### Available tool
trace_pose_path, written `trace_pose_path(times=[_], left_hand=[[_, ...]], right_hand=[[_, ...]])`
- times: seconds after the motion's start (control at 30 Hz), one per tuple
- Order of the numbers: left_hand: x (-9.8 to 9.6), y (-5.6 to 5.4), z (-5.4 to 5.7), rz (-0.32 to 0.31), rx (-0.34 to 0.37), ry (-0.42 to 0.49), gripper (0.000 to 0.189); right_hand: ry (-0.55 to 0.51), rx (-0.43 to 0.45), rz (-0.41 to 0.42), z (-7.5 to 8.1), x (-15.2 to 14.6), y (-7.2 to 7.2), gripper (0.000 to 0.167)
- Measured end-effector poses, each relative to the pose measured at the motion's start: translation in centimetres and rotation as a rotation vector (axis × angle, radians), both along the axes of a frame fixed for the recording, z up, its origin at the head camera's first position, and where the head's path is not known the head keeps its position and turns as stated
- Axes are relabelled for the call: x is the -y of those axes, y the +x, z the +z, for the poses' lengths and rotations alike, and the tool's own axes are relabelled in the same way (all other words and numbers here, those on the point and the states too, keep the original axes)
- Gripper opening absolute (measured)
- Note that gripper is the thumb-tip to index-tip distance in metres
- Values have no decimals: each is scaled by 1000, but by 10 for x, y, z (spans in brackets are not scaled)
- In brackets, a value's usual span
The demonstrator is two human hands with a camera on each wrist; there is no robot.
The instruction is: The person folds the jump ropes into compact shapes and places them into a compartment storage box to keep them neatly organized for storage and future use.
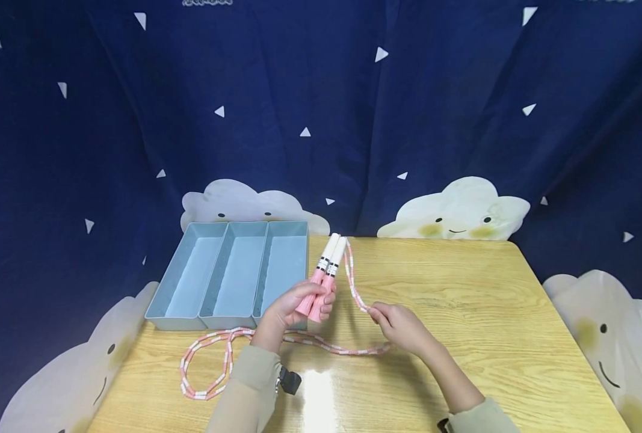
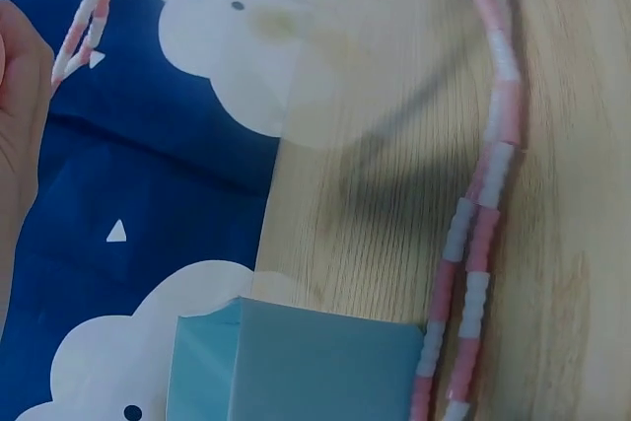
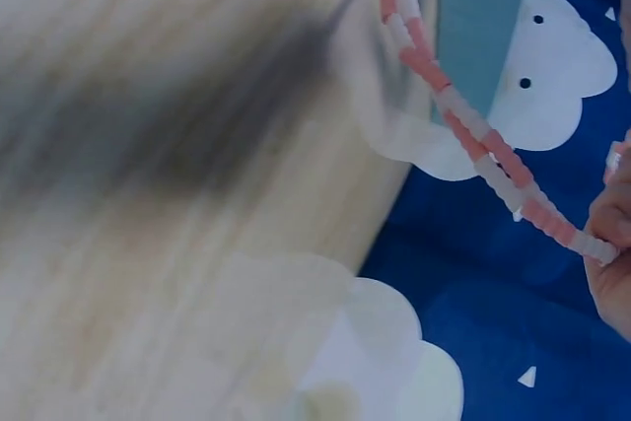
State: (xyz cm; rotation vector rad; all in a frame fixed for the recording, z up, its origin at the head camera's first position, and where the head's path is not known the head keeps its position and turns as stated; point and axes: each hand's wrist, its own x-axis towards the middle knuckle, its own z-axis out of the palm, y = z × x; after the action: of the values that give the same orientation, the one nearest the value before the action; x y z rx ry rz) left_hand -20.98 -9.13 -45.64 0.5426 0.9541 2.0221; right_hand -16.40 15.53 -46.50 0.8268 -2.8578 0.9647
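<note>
A beaded jump rope with pink and white segments is in both hands. My left hand (image 1: pixel 299 304) grips its two handles (image 1: pixel 326 273) side by side, pink ends low and white ends up, in front of the tray's right compartment. From the white ends the doubled rope (image 1: pixel 353 282) runs down to my right hand (image 1: pixel 402 328), which pinches it above the table. The remaining rope (image 1: pixel 207 394) lies on the table in a loop at left and stretches under the left wrist. In the right wrist view the fingers (image 3: pixel 611 234) hold the doubled strands.
A light blue tray (image 1: pixel 204 323) with three long compartments stands at the back left of the wooden table (image 1: pixel 450 282). Behind hangs a dark blue curtain (image 1: pixel 277 156) with white triangles and clouds.
</note>
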Motion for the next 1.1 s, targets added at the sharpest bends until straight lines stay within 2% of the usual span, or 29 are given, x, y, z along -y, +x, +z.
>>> trace_pose_path(times=[0.17, 0.37, 0.63, 0.83, 1.1], left_hand=[[0, 1, 1, 14, 2, -60, 18], [-1, 3, 3, 53, 5, -153, 13], [-4, -2, -13, 111, -1, -244, 20], [-6, -3, -16, 118, 8, -333, 22], [-8, -2, -14, 82, -12, -443, 21]], right_hand=[[109, -41, 33, 9, 2, -2, 32], [188, -69, 88, 20, 3, -4, 32], [243, -102, 166, 39, 6, -6, 32], [303, -148, 220, 46, 8, -10, 32], [353, -108, 269, 53, 13, -15, 28]])
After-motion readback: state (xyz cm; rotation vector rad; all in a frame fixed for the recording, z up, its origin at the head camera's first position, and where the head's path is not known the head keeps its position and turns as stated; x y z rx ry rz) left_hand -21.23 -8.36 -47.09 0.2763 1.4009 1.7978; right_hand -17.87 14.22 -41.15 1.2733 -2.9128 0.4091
